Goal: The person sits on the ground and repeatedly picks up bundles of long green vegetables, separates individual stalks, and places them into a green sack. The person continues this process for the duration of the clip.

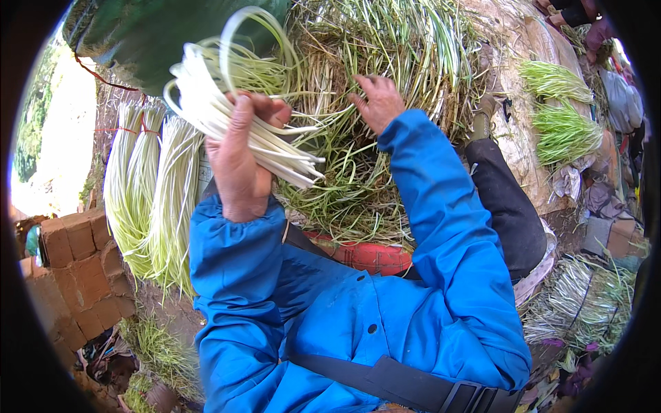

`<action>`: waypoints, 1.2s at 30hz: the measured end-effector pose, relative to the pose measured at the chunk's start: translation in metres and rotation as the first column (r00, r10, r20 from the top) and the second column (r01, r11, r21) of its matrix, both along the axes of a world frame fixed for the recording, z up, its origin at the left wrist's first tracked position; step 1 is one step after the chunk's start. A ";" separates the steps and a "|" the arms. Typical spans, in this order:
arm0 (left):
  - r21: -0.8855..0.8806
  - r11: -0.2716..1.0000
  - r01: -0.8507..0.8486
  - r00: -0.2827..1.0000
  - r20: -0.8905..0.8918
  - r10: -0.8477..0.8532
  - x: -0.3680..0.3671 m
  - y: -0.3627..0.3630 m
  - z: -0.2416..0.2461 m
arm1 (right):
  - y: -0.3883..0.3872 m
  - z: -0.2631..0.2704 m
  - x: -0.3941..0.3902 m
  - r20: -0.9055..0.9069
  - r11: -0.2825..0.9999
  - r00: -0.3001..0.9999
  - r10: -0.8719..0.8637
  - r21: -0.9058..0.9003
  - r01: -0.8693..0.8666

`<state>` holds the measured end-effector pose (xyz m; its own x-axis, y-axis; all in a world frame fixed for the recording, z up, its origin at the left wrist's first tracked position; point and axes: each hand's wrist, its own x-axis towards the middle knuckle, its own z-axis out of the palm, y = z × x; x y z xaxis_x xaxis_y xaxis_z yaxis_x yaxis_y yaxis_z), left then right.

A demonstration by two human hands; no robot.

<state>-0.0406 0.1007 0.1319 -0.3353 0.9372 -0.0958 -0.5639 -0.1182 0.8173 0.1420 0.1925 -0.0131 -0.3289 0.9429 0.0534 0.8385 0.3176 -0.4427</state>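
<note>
My left hand (245, 155) is closed around a bunch of long white stems (214, 103), probably garlic chives or a similar leafy vegetable. Their cut-looking white ends point to the right, and some pale stems loop above the hand. To the right, my right hand (379, 100) has its fingers spread, close to a thin stem that reaches across from the bunch; whether it touches that stem I cannot tell. Beneath and beyond both hands lies a large heap of loose green and white stalks (413, 51), with brown dry bits among them.
Tied bundles of pale stems (150, 191) lie at the left, above stacked bricks (77, 273). Green bunches (565, 131) rest on a sheet at the right, with another bundle (583, 299) lower down. A dark green cover (155, 46) hangs at the upper left. Another person's arm (573, 15) shows at the upper right.
</note>
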 end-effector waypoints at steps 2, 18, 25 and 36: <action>0.088 0.996 0.017 0.998 0.061 -0.023 -0.003 0.006 0.010 | 0.009 -0.019 0.014 0.237 0.999 0.971 0.018 -0.048 -0.006; 0.127 0.973 0.191 0.851 0.472 -0.229 -0.058 -0.016 -0.012 | -0.148 -0.026 0.000 -0.254 0.795 0.931 0.263 -0.489 -0.358; 0.215 0.966 0.146 0.846 0.479 -0.235 -0.078 -0.014 -0.014 | -0.065 -0.004 0.054 -0.459 0.941 0.833 -0.308 -0.278 0.194; 0.134 0.984 0.117 0.910 0.383 -0.160 -0.088 -0.017 -0.035 | -0.141 -0.115 -0.007 -0.102 0.646 0.941 0.323 -0.703 -0.298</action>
